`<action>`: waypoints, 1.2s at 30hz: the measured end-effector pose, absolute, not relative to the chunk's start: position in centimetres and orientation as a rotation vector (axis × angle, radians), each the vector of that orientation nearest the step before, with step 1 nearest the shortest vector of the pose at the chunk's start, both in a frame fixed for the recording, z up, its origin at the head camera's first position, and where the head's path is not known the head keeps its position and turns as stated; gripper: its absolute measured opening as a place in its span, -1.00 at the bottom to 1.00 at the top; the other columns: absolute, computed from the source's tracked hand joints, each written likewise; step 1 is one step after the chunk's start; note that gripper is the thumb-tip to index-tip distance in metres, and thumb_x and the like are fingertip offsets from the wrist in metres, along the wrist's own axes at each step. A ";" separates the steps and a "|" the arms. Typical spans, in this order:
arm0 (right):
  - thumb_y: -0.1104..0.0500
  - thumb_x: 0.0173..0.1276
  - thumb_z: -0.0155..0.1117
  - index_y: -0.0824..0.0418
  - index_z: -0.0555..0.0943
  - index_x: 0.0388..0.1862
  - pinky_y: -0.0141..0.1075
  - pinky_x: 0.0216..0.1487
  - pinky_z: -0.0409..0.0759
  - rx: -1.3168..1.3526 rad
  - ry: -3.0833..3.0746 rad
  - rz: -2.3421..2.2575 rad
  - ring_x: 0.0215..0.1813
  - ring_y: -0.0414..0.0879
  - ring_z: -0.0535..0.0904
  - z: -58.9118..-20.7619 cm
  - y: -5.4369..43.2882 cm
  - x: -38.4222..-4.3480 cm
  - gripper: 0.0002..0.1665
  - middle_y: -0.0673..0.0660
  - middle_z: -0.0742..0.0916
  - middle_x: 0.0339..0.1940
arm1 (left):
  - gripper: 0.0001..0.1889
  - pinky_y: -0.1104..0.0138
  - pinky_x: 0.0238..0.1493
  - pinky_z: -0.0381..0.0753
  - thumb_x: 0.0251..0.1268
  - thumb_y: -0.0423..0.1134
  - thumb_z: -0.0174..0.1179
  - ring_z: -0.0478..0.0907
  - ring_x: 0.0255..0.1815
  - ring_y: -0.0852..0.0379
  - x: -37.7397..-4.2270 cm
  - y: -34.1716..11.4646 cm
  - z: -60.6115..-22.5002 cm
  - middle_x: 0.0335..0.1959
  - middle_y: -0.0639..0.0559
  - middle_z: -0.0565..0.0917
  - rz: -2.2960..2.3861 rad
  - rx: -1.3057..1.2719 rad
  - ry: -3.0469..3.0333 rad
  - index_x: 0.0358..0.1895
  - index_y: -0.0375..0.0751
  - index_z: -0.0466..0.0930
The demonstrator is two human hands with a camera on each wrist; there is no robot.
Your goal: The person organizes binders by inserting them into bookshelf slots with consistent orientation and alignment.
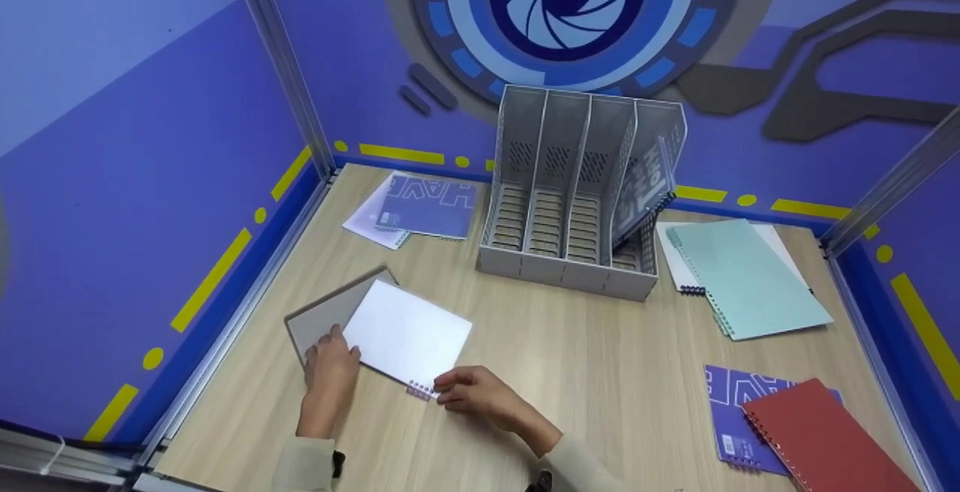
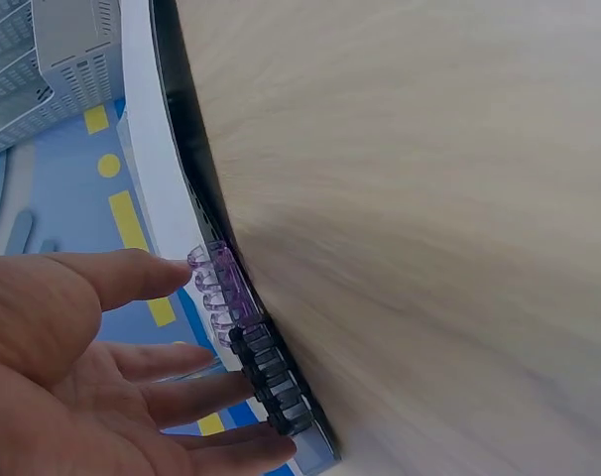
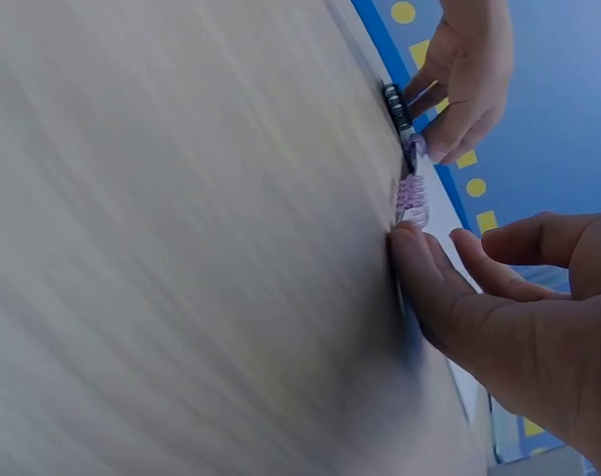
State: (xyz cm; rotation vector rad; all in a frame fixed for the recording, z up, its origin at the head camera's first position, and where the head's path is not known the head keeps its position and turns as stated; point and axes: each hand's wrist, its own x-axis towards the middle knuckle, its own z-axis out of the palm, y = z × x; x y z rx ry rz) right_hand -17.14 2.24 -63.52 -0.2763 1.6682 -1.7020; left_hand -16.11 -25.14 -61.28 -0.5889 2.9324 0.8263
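A ring-bound notebook (image 1: 409, 331) with a white face up lies partly over a grey-covered notebook (image 1: 319, 319). Purple rings (image 2: 223, 296) line its near edge, and the grey one's black rings (image 2: 271, 379) sit beside them. My left hand (image 1: 330, 364) rests at the grey notebook's near edge, thumb at the purple rings and fairly straight fingers by the black ones. With thumb and fingers, my right hand (image 1: 480, 397) pinches the white notebook's near right corner, just beside its purple rings (image 3: 413, 198).
A grey file rack (image 1: 566, 267) stands at the back, a dark clear-covered notebook (image 1: 646, 196) leaning in its right slot. Purple notebooks (image 1: 431, 207) lie back left. On the right are a mint notebook (image 1: 750, 278) over a white one and a red notebook (image 1: 829, 436) over a purple one.
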 end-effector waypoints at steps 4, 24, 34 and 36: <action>0.43 0.42 0.07 0.47 0.59 0.14 -0.16 0.12 0.65 -0.255 1.658 -1.702 0.05 0.07 0.70 -63.8 2.3 -17.5 -0.65 0.28 0.72 0.05 | -0.40 -0.24 0.22 0.41 0.48 -0.32 0.11 0.39 0.24 -0.54 -16.5 -25.1 -61.1 0.20 -0.59 0.47 0.848 -0.580 2.928 0.43 -0.61 0.18; 0.40 0.47 0.02 0.49 0.56 0.15 -0.16 0.15 0.63 -0.261 1.619 -1.707 0.12 0.12 0.69 -64.1 2.6 -17.5 -0.65 0.31 0.71 0.06 | -0.41 -0.04 0.12 0.58 0.28 -0.45 0.29 0.56 0.10 -0.37 -17.6 -26.0 -60.4 0.14 -0.58 0.46 1.346 -0.635 2.725 0.30 -0.70 0.31; 0.42 0.47 0.04 0.49 0.58 0.11 -0.17 0.12 0.65 -0.219 1.613 -1.736 0.07 0.08 0.71 -64.3 2.6 -17.4 -0.69 0.29 0.73 0.00 | -0.50 0.14 -0.35 0.74 0.25 -0.61 0.22 0.64 -0.49 0.08 -16.9 -26.6 -59.9 -0.18 -0.37 0.59 1.916 -0.627 2.377 0.23 -0.67 0.28; 0.42 0.47 0.03 0.50 0.58 0.10 -0.16 0.12 0.65 -0.228 1.613 -1.736 0.07 0.08 0.71 -64.3 2.6 -17.4 -0.69 0.29 0.73 -0.01 | -0.51 0.17 -0.38 0.73 0.24 -0.61 0.22 0.64 -0.50 0.10 -16.8 -26.6 -59.8 -0.22 -0.30 0.60 1.999 -0.633 2.308 0.21 -0.66 0.28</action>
